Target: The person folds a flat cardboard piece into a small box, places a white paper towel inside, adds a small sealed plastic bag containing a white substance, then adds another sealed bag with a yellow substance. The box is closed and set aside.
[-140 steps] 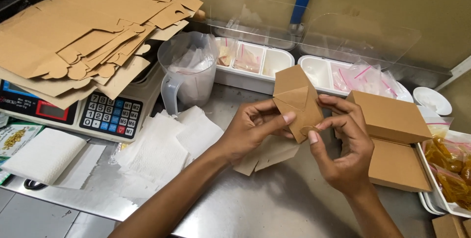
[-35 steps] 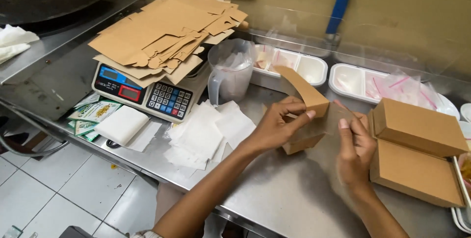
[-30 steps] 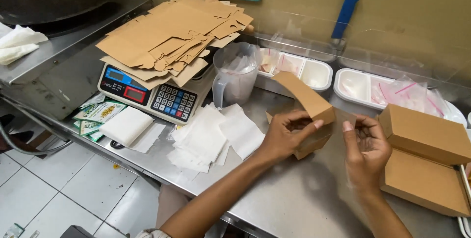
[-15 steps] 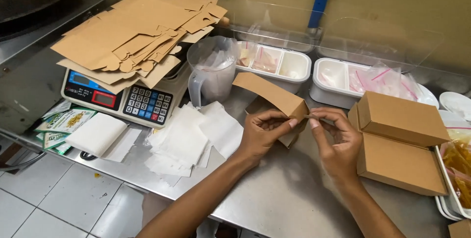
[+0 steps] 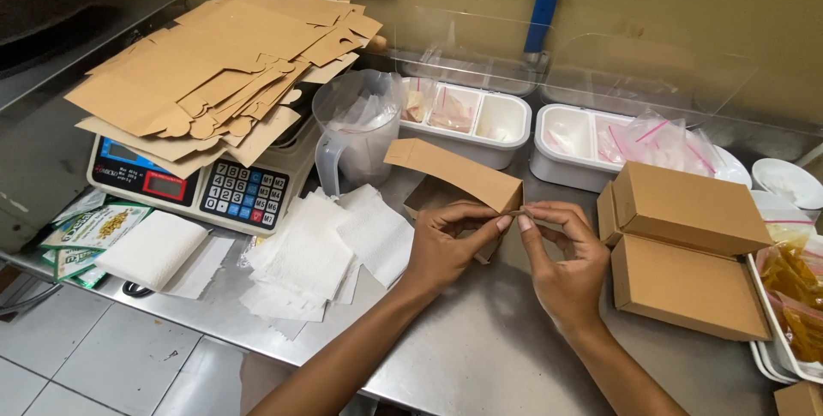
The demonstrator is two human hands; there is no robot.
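Two hands, our left hand [image 5: 441, 240] and right hand [image 5: 561, 253], each keep a closed grip on the half-folded brown carton [image 5: 454, 180] just right of the plastic jug [image 5: 356, 129], where we judge uneven pressure could tear the flap.

2 closed boxes [image 5: 686, 210], 1 open box [image 5: 454, 180], 1 scale [image 5: 184, 185], 1 jug [image 5: 356, 133], 2 trays [image 5: 506, 125]

The half-folded box [image 5: 454, 178] and flat cardboard blanks [image 5: 219, 65] are plain brown; the paper sheets [image 5: 317, 253] white; the tabletop [image 5: 480, 339] grey steel; the tool handle [image 5: 546, 5] blue.
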